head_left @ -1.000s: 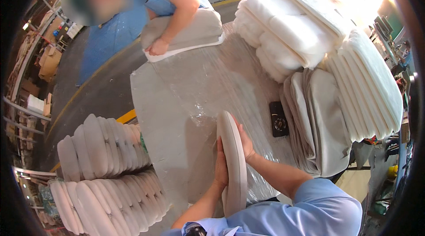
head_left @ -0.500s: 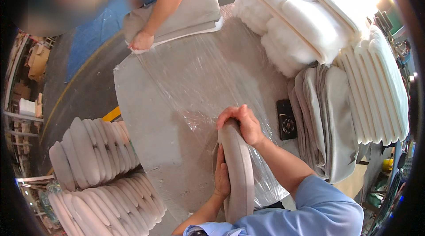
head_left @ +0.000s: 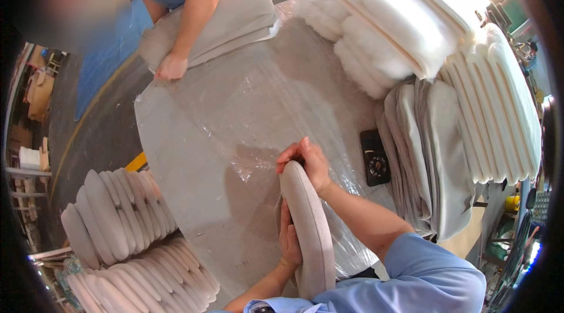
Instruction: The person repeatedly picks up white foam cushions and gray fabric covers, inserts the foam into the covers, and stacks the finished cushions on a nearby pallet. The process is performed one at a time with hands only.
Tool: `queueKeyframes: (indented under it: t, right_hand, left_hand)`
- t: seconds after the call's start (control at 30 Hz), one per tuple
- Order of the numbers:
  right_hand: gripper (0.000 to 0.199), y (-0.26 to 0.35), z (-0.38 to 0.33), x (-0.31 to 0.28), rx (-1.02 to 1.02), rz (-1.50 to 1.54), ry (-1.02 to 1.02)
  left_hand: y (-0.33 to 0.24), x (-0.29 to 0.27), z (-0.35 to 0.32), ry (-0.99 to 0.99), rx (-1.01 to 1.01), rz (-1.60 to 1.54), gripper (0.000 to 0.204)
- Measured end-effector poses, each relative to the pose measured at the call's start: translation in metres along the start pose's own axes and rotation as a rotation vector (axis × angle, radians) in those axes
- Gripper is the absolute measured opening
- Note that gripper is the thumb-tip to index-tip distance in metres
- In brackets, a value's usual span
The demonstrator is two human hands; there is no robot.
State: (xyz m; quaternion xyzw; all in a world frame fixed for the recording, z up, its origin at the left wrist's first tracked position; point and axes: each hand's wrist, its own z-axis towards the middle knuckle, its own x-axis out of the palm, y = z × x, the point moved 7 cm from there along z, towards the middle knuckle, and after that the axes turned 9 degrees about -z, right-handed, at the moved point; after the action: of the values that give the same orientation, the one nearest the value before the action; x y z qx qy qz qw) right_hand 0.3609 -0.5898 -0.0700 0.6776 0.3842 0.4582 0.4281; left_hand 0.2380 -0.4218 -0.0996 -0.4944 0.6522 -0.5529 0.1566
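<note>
A grey fabric cushion (head_left: 309,228) stands on edge in front of me, close to my body at the table's near side. My right hand (head_left: 306,163) is closed over its far upper end, the fingers curled round the rim. Along the cushion's left face, my left hand (head_left: 289,242) lies flat with its fingers stretched out, palm against the fabric. The edge of the cushion partly hides those fingers. Beneath is a table (head_left: 194,195) covered in clear plastic film (head_left: 247,101).
Several finished cushions (head_left: 120,216) stand in rows at the left. A black phone-like object (head_left: 375,157) lies beside grey fabric covers (head_left: 443,160) at the right, near white padding (head_left: 388,25) and white slabs (head_left: 490,113). Across the table, a co-worker's hand (head_left: 171,67) holds a grey fabric stack (head_left: 235,22).
My view has shifted slightly, so most of the scene sits a little further left. Both my hands remain on the cushion, which leans slightly more to the left at its far end.
</note>
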Motion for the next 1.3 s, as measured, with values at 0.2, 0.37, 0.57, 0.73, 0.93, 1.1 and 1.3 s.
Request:
queueKeyframes:
  t: [0.2,0.37,0.57,0.73,0.93,1.1,1.3]
  right_hand:
    - [0.080,-0.015,0.001,-0.007,0.022,0.087,-0.050]
    - [0.072,-0.022,0.001,-0.013,0.046,0.022,-0.106]
    - [0.069,-0.015,-0.014,-0.046,-0.064,0.242,-0.328]
    - [0.077,0.049,-0.022,-0.035,-0.318,0.266,-0.260]
    - [0.083,0.076,-0.025,0.000,-0.397,0.298,0.055]
    - [0.082,0.064,-0.021,0.005,-0.359,0.170,0.079]
    - [0.081,0.050,-0.016,-0.004,-0.282,-0.015,0.111]
  left_hand:
    - [-0.049,-0.011,0.023,-0.121,0.263,0.235,0.071]
    - [-0.158,0.018,0.086,-0.062,0.711,0.239,0.074]
    - [-0.140,0.029,0.131,0.068,0.375,0.095,0.070]
    - [-0.120,0.018,0.140,-0.004,0.301,0.014,0.066]
    - [-0.093,0.005,0.155,-0.075,0.264,-0.168,0.059]
    - [-0.087,-0.005,0.165,-0.045,0.391,0.141,0.051]
    - [-0.072,-0.003,0.169,-0.068,0.432,0.256,0.029]
